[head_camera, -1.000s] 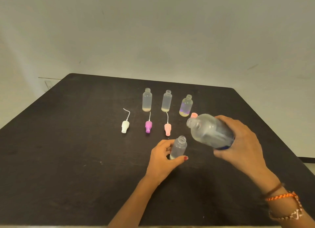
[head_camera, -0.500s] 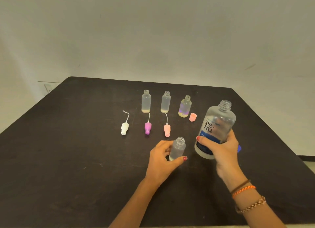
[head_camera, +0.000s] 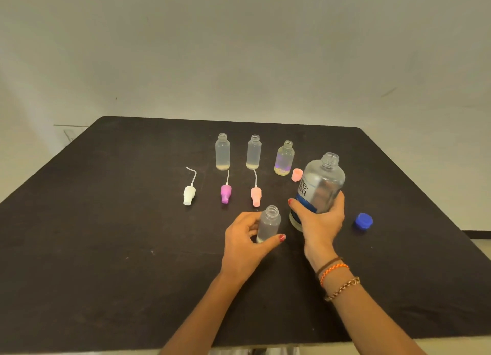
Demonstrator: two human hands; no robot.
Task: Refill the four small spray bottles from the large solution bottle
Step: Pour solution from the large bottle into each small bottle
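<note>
My left hand (head_camera: 245,244) holds a small clear spray bottle (head_camera: 269,223), uncapped and upright on the black table (head_camera: 106,248). Just right of it my right hand (head_camera: 317,222) grips the large clear solution bottle (head_camera: 320,187), uncapped, nearly upright and resting on or just above the table. Three more small open bottles stand in a row behind: left (head_camera: 222,152), middle (head_camera: 254,152), and a shorter one (head_camera: 284,158) with a purple glint. Each has a little residue at its bottom.
Spray heads with dip tubes lie in a row: white (head_camera: 189,192), purple (head_camera: 225,192), pink (head_camera: 256,195). A pink cap (head_camera: 296,174) sits behind the large bottle. The blue cap (head_camera: 363,220) lies to the right. A pale wall stands beyond the table's far edge.
My right hand has swung the large bottle from tilted over the small bottle back to upright and lowered it beside it. My left hand kept hold of the small bottle.
</note>
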